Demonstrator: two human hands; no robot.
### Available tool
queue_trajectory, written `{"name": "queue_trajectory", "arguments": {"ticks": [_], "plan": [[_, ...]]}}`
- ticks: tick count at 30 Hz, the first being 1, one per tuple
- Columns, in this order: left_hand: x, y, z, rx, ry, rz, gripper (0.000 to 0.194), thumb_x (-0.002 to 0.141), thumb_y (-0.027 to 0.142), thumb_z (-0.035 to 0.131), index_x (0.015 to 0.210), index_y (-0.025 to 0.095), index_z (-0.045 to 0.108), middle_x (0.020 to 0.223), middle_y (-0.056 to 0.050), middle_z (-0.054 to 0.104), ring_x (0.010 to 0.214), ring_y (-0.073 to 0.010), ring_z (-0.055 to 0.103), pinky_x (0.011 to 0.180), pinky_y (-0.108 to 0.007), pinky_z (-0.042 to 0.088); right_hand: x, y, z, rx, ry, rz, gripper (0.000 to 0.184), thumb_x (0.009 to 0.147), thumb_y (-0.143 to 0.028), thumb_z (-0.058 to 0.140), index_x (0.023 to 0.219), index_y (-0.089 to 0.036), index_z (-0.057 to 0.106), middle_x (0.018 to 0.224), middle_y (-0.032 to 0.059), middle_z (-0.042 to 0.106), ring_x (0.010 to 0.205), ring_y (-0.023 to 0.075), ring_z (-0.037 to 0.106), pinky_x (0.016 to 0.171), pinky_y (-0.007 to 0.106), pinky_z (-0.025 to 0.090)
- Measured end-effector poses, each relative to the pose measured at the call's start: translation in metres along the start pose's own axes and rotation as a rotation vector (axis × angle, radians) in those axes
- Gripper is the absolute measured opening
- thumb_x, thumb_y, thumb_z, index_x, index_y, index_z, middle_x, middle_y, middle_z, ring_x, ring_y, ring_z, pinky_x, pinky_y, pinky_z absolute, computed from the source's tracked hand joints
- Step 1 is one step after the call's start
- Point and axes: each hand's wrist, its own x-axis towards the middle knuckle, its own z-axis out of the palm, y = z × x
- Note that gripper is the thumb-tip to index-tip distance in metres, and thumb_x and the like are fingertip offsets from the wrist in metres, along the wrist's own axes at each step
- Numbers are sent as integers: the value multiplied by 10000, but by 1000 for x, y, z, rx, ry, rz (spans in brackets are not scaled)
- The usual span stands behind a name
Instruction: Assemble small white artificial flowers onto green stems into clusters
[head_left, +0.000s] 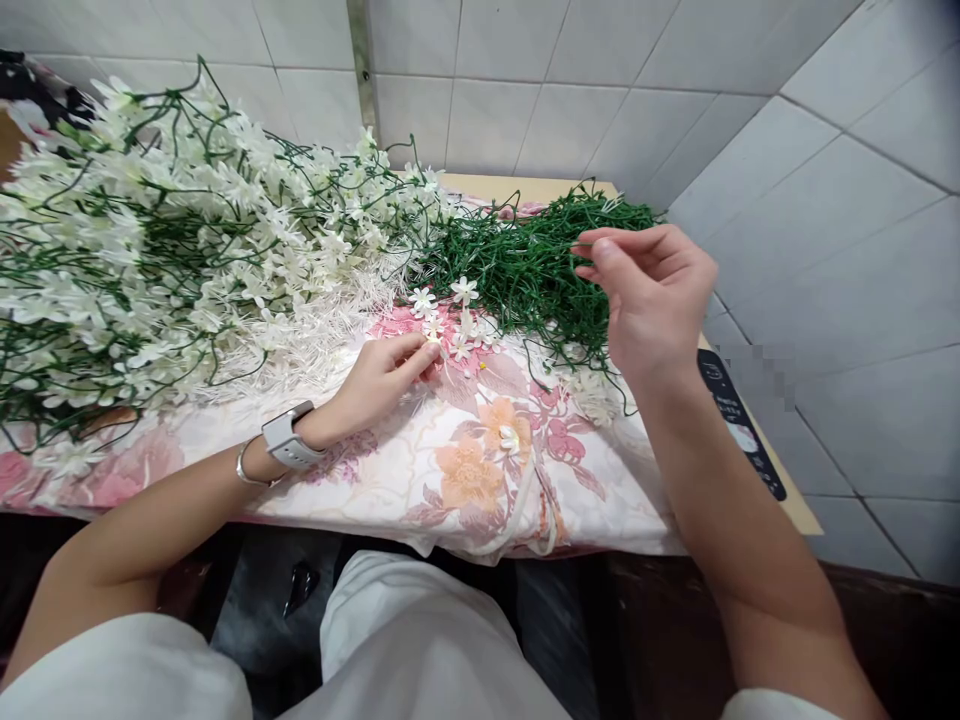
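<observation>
My left hand [379, 380] rests on the floral cloth [420, 470] with its fingertips pinched on a small white flower [433, 330] from a loose cluster. My right hand [649, 295] is raised over the pile of bare green stems [525, 265], its thumb and fingers pinched on one thin green stem [583, 250]. A big heap of white artificial flower sprays [165, 240] lies to the left. A white watch [289, 437] and a bangle sit on my left wrist.
The table stands against a white tiled wall, in a corner on the right. A dark phone-like object [739, 425] lies at the table's right edge. My knees in white cloth are below the table's front edge.
</observation>
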Motion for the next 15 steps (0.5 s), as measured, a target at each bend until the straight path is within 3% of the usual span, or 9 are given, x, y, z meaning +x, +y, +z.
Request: {"name": "queue_trajectory", "arguments": {"ticks": [5, 10, 15], "plan": [[0, -1, 1, 12, -13, 1, 362, 933, 374, 457, 674, 148, 571, 609, 23, 553, 580, -89, 488, 589, -226, 346, 6, -5, -6, 120, 91, -14, 197, 872, -367, 579, 834, -255, 421, 1015, 52, 682, 939, 202, 681, 794, 394, 542], [0, 0, 0, 40, -13, 9, 374, 929, 394, 449, 676, 150, 576, 599, 18, 561, 560, -96, 478, 566, -225, 339, 2, -17, -8, -245, 105, -163, 202, 946, -456, 425, 983, -260, 453, 1056, 138, 643, 1062, 267, 627, 761, 418, 533], [-1, 0, 1, 38, -29, -1, 371, 930, 397, 441, 714, 147, 610, 635, 3, 607, 573, -102, 507, 575, -222, 363, -6, -19, -1, -295, 63, -264, 198, 955, -445, 419, 1010, -262, 471, 923, 92, 595, 909, 218, 655, 727, 367, 507]]}}
